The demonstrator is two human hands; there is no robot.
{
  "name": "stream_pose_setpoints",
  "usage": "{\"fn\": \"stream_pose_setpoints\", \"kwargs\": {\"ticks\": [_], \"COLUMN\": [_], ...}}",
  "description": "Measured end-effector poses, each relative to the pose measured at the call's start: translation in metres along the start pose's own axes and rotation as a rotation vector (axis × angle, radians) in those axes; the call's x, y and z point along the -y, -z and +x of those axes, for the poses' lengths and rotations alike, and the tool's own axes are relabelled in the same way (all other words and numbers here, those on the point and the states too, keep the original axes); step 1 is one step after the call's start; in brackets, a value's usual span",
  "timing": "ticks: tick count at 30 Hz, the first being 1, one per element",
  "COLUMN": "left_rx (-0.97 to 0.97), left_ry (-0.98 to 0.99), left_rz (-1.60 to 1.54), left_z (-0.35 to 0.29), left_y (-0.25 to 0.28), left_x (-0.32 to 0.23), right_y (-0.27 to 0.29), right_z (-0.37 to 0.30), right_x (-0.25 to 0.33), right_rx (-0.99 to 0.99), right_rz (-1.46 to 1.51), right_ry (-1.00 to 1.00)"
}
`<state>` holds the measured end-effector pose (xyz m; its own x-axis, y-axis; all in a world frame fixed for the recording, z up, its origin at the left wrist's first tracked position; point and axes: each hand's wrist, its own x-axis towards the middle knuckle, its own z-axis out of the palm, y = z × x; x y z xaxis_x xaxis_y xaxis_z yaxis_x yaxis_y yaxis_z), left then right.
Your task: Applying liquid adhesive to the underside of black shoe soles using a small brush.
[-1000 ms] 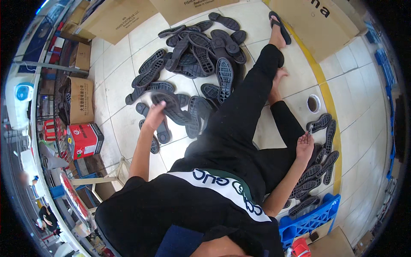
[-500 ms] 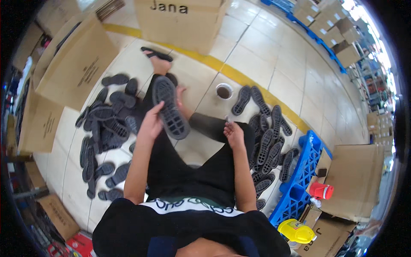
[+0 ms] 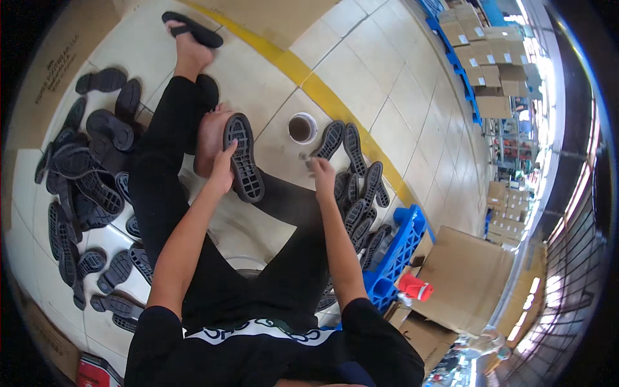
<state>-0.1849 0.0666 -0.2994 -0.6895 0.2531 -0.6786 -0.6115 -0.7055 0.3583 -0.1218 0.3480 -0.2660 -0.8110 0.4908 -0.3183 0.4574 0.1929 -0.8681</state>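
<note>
My left hand (image 3: pixel 222 174) grips a dark grey shoe sole (image 3: pixel 248 169) by its edge, and the sole stands with its gridded face showing in front of my bent leg. My right hand (image 3: pixel 322 174) is closed in a pinch over my knee. A small, blurred thing pokes out of its fingertips, too smeared to name. Just beyond that hand, a white round tub (image 3: pixel 311 120) with brown contents rests on the tiles. Beside it on the right lie several more soles (image 3: pixel 353 148), partly overlapping. A bigger heap of soles (image 3: pixel 97 193) spreads on the floor to my left.
A blue plastic pallet (image 3: pixel 403 242) stands at the right with a red container (image 3: pixel 416 287) and cardboard boxes (image 3: pixel 461 277) close by. Yellow tape (image 3: pixel 309 87) crosses the tiled floor. One large carton (image 3: pixel 39 71) rises at the far left.
My view has swung to the right. The sole in my left hand is more upright and farther from my body. My right hand has moved nearer the tub.
</note>
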Motion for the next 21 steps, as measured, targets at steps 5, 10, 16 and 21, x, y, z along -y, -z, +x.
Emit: {"fn": "stream_pose_setpoints", "kwargs": {"ticks": [5, 10, 16, 21], "left_rx": [-0.049, -0.117, -0.144, -0.099], "left_ry": [0.006, 0.014, 0.032, 0.064], "left_rz": [-0.063, 0.013, 0.023, 0.002], "left_z": [-0.004, -0.014, -0.01, -0.01], "left_y": [-0.004, -0.011, -0.007, -0.026], "left_x": [0.002, -0.004, 0.0, 0.004], "right_y": [-0.02, -0.047, -0.056, -0.003], "right_z": [0.087, 0.116, 0.122, 0.156], "right_x": [0.0, 0.006, 0.0, -0.023], "right_rx": [-0.038, -0.047, -0.018, -0.05], "right_rz": [-0.345, -0.517, -0.6, -0.58], "right_ry": [0.111, 0.316, 0.342, 0.319]}}
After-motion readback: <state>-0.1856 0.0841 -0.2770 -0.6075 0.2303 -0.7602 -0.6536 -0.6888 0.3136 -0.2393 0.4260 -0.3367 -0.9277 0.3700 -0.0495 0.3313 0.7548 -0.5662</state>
